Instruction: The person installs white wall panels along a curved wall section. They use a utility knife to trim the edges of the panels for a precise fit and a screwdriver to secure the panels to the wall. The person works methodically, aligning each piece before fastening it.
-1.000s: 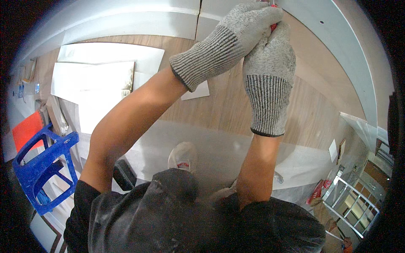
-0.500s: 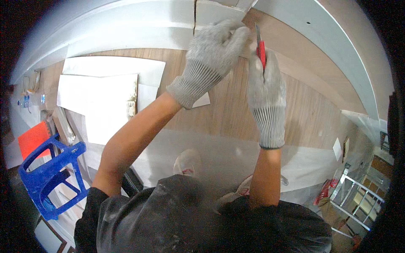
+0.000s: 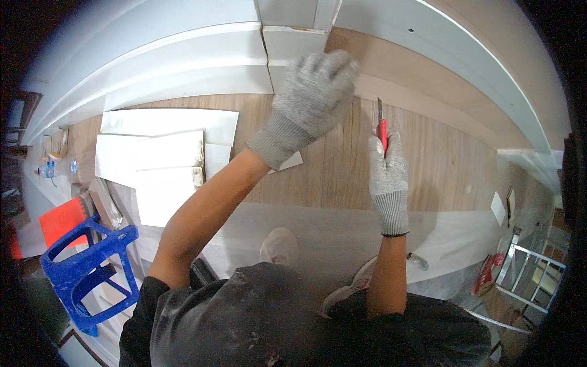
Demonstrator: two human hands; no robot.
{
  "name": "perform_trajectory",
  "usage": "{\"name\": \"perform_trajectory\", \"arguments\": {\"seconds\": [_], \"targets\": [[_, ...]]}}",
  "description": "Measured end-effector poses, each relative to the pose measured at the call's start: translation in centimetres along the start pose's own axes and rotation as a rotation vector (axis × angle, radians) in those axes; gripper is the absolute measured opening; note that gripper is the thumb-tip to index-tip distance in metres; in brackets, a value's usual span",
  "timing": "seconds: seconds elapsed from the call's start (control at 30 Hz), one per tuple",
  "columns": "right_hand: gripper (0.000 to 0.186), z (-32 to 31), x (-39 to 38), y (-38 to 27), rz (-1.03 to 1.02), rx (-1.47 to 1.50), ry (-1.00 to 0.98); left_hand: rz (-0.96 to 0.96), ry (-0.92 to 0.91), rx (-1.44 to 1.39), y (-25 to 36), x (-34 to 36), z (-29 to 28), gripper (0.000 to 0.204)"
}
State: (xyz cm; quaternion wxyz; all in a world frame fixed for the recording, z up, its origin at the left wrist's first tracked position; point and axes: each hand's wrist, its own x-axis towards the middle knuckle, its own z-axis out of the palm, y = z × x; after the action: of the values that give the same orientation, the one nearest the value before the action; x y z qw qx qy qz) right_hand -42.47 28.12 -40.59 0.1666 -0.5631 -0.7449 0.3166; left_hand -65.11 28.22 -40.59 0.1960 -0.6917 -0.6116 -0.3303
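My right hand (image 3: 389, 168), in a light grey knitted glove, grips a red-handled utility knife (image 3: 382, 133). The knife's thin blade is out and points away from me. My left hand (image 3: 315, 92), gloved the same way, is raised in front of the white panels along the wall. Its fingers curl over, away from view, so anything inside them is hidden. Close by, a brown board (image 3: 373, 58) meets the white trim panel (image 3: 293, 46), which has a dark, uneven joint at its left.
Stacked white boards (image 3: 165, 153) lie on the wood-look floor (image 3: 342, 165) at the left. Nearer stand a blue plastic stool (image 3: 92, 272) and an orange-red sheet (image 3: 63, 221). A metal ladder (image 3: 532, 275) is at the lower right. A translucent sheet (image 3: 440, 238) covers the floor around my shoes.
My right hand has drawn back toward me with the knife, away from the brown board. My left hand has moved slightly nearer, its fingers still curled. The view has shifted.
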Motion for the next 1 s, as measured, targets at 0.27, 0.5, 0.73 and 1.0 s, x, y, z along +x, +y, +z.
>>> {"name": "perform_trajectory", "arguments": {"seconds": [0.27,0.5,0.73,1.0], "targets": [[0.057,-1.3,0.6,6.3,0.039,0.048,0.048,0.077,-0.238,0.046,-0.1,-0.9,0.2,0.052],[0.037,0.0,1.2,11.2,0.013,0.249,-0.292,-0.487,-0.668,-0.487,5.1,-10.3,1.2,0.041],[0.03,7.7,-3.9,9.7,0.002,0.478,-0.297,-1.519,-0.717,-1.567,11.8,-16.7,1.2,0.046],[0.053,-1.0,-7.2,18.2,-0.365,-0.352,-0.411,-0.483,-0.947,-0.634,11.4,-17.2,2.1,0.038]]}}
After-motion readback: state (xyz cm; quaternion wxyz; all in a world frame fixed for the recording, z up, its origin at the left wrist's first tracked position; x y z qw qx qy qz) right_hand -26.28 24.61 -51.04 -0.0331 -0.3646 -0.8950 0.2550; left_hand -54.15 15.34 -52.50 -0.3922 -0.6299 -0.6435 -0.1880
